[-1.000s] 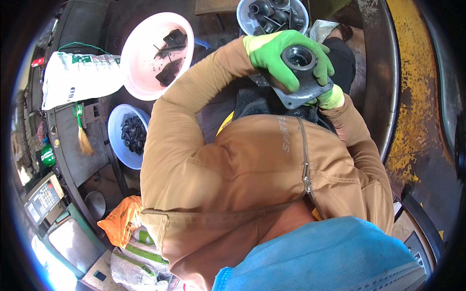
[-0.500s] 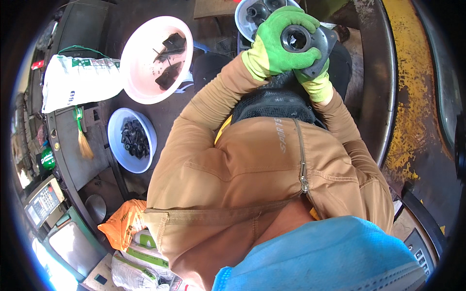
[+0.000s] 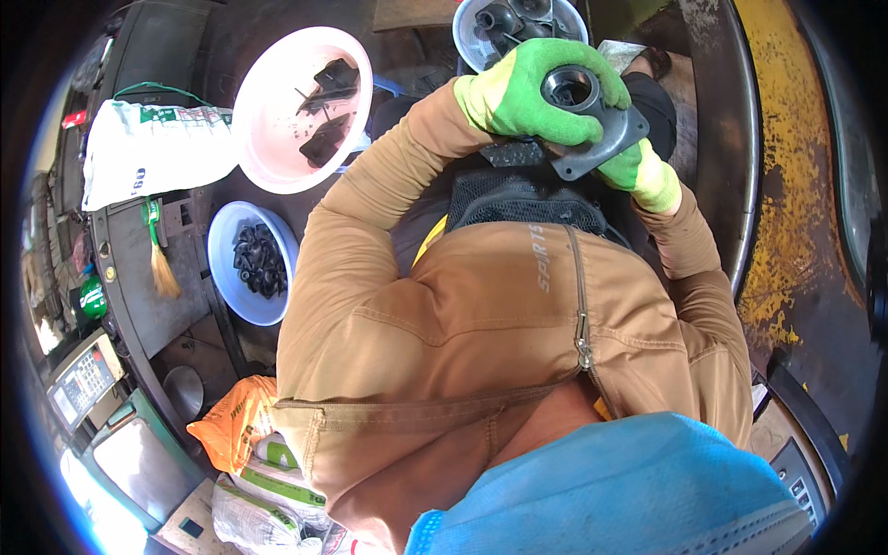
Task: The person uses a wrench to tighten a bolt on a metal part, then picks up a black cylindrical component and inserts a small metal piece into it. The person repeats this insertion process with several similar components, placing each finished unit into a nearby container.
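Note:
Before my chest, both hands in green gloves hold a black flanged fitting (image 3: 615, 135). It has a round, open collar and a flat, square-cornered flange with small holes at its corners. My left hand (image 3: 536, 91) is closed around the collar, fingers curled over the far side and thumb on the near side. From the right, my right hand (image 3: 625, 168) grips the flange from beneath. The fitting hides most of its fingers. Below the fitting, dark mesh cloth (image 3: 518, 201) lies over my lap.
A pink basin (image 3: 268, 139) with dark flat pieces stands left. Closer in is a blue-white basin (image 3: 227, 268) of small black parts. Beyond my hands, another basin (image 3: 470, 46) holds black cone-shaped parts. A white sack (image 3: 157, 153) sits far left; a rusty yellow machine edge (image 3: 782, 185) runs along the right.
Both hands have brought the flanged fitting slightly nearer to me. Its flange has turned, so more of its flat face and near corner show. My right wrist has shifted right.

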Demonstrator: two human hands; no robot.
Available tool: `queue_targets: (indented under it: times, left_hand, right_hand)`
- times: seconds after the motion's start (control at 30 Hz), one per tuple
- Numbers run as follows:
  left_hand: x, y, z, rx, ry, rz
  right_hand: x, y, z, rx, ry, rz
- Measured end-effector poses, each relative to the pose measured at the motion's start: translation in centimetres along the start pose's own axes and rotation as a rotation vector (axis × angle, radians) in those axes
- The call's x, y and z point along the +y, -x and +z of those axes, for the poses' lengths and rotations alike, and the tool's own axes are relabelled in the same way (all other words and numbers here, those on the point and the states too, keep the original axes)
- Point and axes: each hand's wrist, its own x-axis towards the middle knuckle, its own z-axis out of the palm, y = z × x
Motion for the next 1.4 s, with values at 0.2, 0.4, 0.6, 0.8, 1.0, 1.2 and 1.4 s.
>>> queue_targets:
  times: [0.2,0.4,0.6,0.8,1.0,1.2,1.4]
  left_hand:
    - [-0.2,-1.0,-0.9,-0.407,0.263,-0.038]
    - [0.8,-1.6,1.2,0.371,-0.202,0.135]
    - [0.3,-0.9,3.0,0.486,-0.410,0.394]
    - [3.0,-0.1,1.2,0.054,-0.200,0.204]
    - [2.2,-1.1,0.8,-0.505,0.085,0.229]
    - [4.7,-2.4,-1.0,-0.407,0.154,-0.025]
    - [5.5,-2.5,1.8,0.248,-0.486,0.256]
  right_hand:
    - [3.2,2.5,-1.6,-0.003,0.409,0.204]
    - [3.6,-0.3,-0.4,0.541,0.372,-0.110]
    - [-1.0,-2.0,1.9,0.447,0.547,-0.166]
    - [-2.9,0.2,1.6,0.062,0.266,-0.113]
    - [-2.8,2.0,2.3,-0.041,0.354,0.000]
    - [-0.3,0.3,2.5,0.231,-0.017,0.074]
    - [-0.7,-1.5,0.5,0.434,0.416,-0.249]
